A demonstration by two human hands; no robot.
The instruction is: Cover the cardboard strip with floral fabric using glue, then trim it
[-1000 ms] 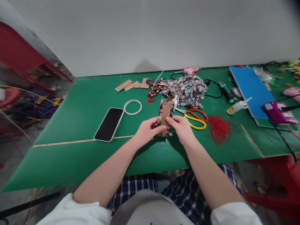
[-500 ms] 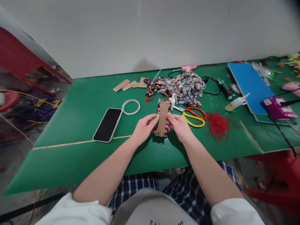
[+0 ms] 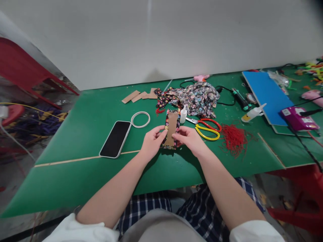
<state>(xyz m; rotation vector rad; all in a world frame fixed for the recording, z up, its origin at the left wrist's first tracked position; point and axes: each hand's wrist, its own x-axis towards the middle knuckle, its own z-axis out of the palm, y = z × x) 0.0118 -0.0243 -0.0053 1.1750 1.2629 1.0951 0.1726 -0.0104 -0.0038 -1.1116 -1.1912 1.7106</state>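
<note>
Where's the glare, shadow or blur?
Head view: faint glare streak on the wall, soft shadow low on it; head view: shadow on the table below the right hand; head view: dark top-right corner, smeary floor clutter at left.

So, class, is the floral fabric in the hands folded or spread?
Apparently folded: the floral fabric frames the bare brown cardboard as narrow borders, seemingly turned over its edges.

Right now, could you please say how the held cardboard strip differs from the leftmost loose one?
The held cardboard strip has floral fabric edging; the leftmost loose cardboard strip shows none. Left hand and right hand grip the held strip; the loose strip lies on the green table. Both are brown and elongated.
</note>
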